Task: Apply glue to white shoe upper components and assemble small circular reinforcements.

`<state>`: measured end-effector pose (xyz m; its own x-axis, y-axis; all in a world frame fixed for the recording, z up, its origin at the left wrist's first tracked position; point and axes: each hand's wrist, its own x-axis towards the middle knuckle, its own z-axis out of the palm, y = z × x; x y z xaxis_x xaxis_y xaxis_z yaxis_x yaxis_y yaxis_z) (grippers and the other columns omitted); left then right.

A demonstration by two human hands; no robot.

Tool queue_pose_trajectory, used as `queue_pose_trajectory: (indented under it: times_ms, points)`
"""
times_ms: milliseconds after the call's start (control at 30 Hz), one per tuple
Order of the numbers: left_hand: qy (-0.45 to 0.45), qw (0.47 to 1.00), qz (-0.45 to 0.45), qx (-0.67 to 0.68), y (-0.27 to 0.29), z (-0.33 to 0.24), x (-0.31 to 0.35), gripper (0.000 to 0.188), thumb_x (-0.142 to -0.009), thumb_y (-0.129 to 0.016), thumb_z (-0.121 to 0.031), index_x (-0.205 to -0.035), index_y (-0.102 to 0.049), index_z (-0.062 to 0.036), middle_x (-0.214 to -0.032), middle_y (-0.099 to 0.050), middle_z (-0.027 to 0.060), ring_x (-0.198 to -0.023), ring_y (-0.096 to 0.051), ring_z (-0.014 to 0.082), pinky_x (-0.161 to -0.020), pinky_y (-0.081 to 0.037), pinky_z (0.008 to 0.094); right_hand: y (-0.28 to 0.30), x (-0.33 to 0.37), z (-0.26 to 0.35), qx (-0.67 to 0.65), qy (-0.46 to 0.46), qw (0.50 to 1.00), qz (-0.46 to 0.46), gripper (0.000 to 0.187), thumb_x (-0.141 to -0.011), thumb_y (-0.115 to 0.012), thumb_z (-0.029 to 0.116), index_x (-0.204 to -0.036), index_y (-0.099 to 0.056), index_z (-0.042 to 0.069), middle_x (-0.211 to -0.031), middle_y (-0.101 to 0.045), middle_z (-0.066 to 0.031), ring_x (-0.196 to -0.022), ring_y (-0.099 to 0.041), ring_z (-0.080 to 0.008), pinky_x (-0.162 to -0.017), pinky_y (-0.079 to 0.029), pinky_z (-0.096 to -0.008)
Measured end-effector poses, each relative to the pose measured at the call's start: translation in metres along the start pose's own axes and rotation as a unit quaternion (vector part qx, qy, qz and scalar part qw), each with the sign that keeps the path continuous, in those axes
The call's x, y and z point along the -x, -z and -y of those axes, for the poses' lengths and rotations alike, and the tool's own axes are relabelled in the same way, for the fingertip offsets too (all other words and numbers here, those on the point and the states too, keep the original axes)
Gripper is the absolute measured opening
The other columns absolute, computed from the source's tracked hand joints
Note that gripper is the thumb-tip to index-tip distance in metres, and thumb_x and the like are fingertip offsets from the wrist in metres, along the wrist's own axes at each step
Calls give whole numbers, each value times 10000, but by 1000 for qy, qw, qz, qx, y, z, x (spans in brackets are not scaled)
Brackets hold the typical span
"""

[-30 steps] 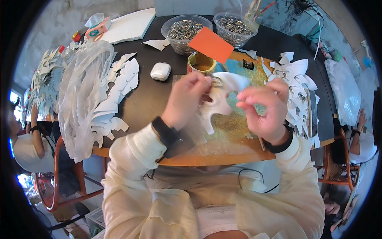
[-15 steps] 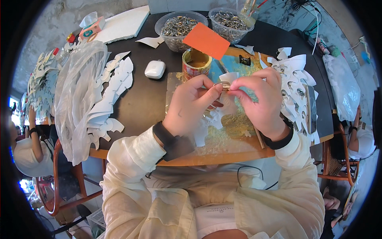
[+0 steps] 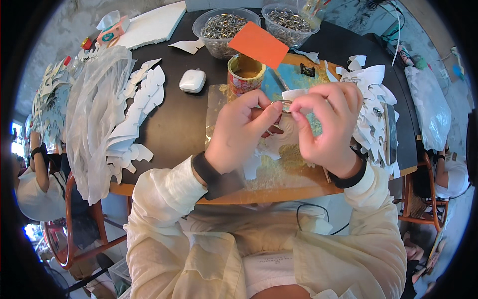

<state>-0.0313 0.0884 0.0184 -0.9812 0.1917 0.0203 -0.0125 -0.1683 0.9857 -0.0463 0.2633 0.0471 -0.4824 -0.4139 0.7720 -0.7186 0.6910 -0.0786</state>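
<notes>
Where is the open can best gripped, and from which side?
Probably around its outer wall, from the left: the can stands upright, its open top showing brownish contents, and in this view the orange card overlaps its far right rim.

Head-worn fisheye; close, downward view

Two tubs (image 3: 217,50) of rings (image 3: 225,26) stood side by side at the back of the desk (image 3: 172,122), a tin (image 3: 243,85) before them and a case (image 3: 192,81) left of the tin. One stack of cut pieces (image 3: 143,94) lay farther left, beside a plastic bag (image 3: 94,119); another (image 3: 371,77) lay at right.
</notes>
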Motion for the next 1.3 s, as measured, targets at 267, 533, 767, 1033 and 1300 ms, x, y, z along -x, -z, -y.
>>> queue_pose_trajectory:
  times_ms: [267, 533, 767, 1033, 1300]
  points:
    - [-65, 995, -68, -23, -4, -3, 2, 182, -894, -617, -123, -786, -548, 7, -657, -630, 15, -617, -523, 14, -555, -423, 184, -5, 8, 6, -118, -44, 992, 29, 163, -628, -712, 65, -736, -642, 164, -737, -528, 29, -726, -497, -189, -756, -337, -344]
    - [5, 987, -71, 146, -5, -5, 3, 178, -896, -629, -175, -804, -580, -31, -721, -638, 16, -652, -556, 30, -579, -423, 192, -7, 5, 5, -122, -60, 990, 21, 170, -622, -751, 85, -737, -708, 203, -673, -510, 60, -661, -485, -140, -747, -329, -333]
    - [96, 977, -51, 184, 5, -8, -2, 162, -891, -643, -207, -855, -564, -70, -778, -645, 12, -719, -576, 48, -634, -417, 197, -7, 0, -4, -44, 15, 999, 15, 254, -576, -760, 122, -788, -729, 258, -689, -493, 72, -697, -478, -155, -763, -339, -336]
    - [18, 993, -26, 116, 3, 1, -2, 170, -889, -644, -164, -901, -538, -32, -803, -676, 51, -697, -573, 47, -621, -444, 200, -1, -2, -11, -53, 78, 995, -34, 294, -592, -788, 219, -876, -717, 195, -768, -573, 79, -749, -492, -172, -770, -360, -341]
    - [30, 994, -26, 103, -3, 4, -3, 191, -884, -650, -169, -887, -550, -6, -797, -676, 63, -683, -579, 52, -599, -455, 202, -8, -2, -10, 25, 72, 995, -62, 286, -618, -776, 173, -875, -653, 160, -783, -643, 97, -748, -554, -130, -847, -377, -344]
